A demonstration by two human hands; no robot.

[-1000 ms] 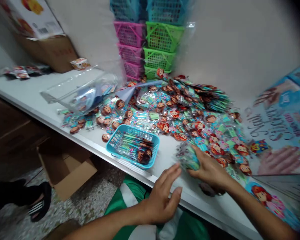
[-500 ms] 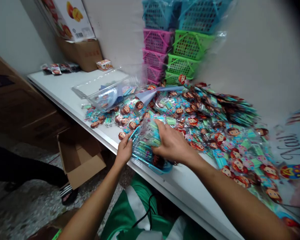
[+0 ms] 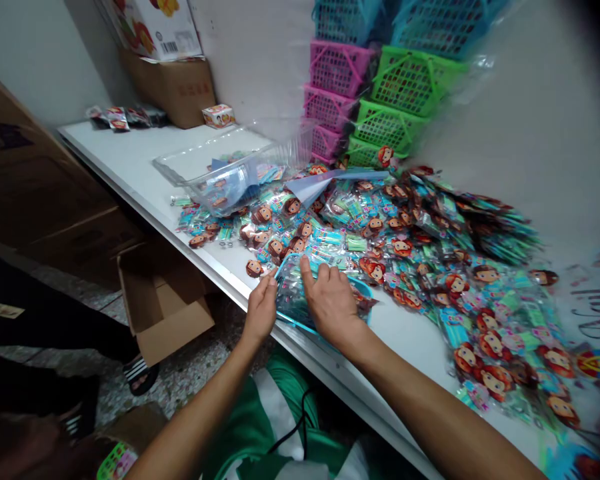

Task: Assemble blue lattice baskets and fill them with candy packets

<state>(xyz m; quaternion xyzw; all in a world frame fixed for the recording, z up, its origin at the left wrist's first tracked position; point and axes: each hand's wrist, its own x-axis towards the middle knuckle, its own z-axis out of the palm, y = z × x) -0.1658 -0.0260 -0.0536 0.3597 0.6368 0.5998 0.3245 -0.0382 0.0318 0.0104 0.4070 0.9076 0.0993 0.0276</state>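
Note:
A small blue plastic basket (image 3: 300, 325) rests at the table's front edge, filled with clear packets (image 3: 291, 293). My left hand (image 3: 261, 310) is closed on its left rim, thumb on top. Over the basket, my right hand (image 3: 333, 300) presses down on the packets with its palm down; its fingertips are partly hidden. Beyond the basket spreads a big pile of similar packets (image 3: 400, 247), with cartoon doll heads and green and blue strips inside.
A clear plastic tray (image 3: 180, 175) lies tilted on the pile's left. Pink baskets (image 3: 337, 70) and green baskets (image 3: 415, 80) stand stacked at the wall. An open carton (image 3: 165, 300) sits on the floor, near another person's sandalled foot (image 3: 141, 377).
My right hand has lowered a bunch of packets into the basket and now lies over them. The left hand stays on the rim. The view has shifted slightly.

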